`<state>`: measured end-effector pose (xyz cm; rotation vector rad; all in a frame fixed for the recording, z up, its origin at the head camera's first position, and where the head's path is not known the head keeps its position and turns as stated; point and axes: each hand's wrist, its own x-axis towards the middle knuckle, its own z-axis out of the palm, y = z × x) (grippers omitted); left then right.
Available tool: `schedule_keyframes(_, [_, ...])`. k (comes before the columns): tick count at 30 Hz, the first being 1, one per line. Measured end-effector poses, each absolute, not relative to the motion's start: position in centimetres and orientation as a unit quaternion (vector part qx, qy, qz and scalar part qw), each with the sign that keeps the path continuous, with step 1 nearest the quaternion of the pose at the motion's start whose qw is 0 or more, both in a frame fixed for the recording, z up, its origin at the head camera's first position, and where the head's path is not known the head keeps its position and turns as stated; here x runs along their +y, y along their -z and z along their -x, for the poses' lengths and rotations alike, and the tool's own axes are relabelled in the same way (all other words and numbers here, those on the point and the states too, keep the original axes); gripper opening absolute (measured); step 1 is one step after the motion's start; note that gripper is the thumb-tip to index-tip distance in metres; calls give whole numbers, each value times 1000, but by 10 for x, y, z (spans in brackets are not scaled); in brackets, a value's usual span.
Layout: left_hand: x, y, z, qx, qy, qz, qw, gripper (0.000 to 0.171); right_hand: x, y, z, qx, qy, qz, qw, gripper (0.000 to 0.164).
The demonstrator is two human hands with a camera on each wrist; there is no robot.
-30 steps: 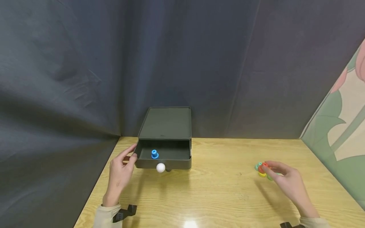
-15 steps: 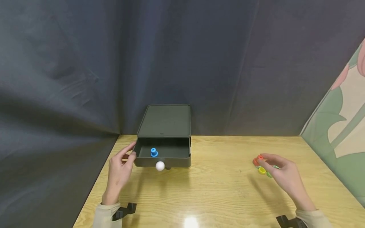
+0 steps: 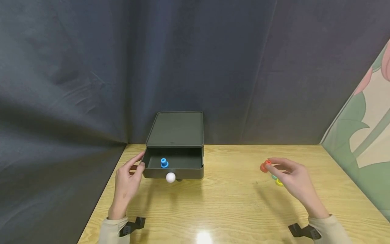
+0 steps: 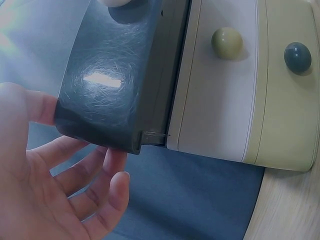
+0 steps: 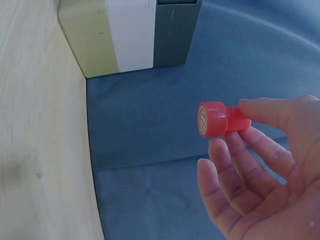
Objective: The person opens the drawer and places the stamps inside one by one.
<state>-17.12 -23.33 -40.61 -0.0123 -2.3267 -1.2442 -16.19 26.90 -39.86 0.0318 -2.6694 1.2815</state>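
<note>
On my head feed, the right hand (image 3: 294, 176) sits at four o'clock, fingers aimed between ten and eleven, pinching a red stamp (image 3: 264, 166) by its narrow end. My right wrist feed has thumb above, fingers below, the stamp lifted off the surface, its patterned face towards nine o'clock. Over at eight o'clock, the left hand (image 3: 128, 184) angles towards one o'clock, thumb and fingers gripping the left edge of the pulled-out top drawer (image 3: 190, 174), near its front corner. A blue stamp (image 3: 164, 163) stands inside, just behind the white knob (image 3: 170, 177).

And the surface: a pale wood-grain tabletop (image 3: 225, 203), glare at six o'clock. A green piece (image 3: 274, 177) and a yellow piece (image 3: 279, 182) lie between four and five o'clock of the red stamp, partly hidden by the right hand. Dark curtain (image 3: 195, 67) hangs across twelve and round to nine; at three, a floral panel (image 3: 365, 135) slants in.
</note>
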Motion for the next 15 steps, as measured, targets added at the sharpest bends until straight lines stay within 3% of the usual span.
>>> schedule_keyframes(15, [-233, 406, 171, -856, 451, 5, 253, 36, 238, 372, 171, -891, -444, -36, 88, 41])
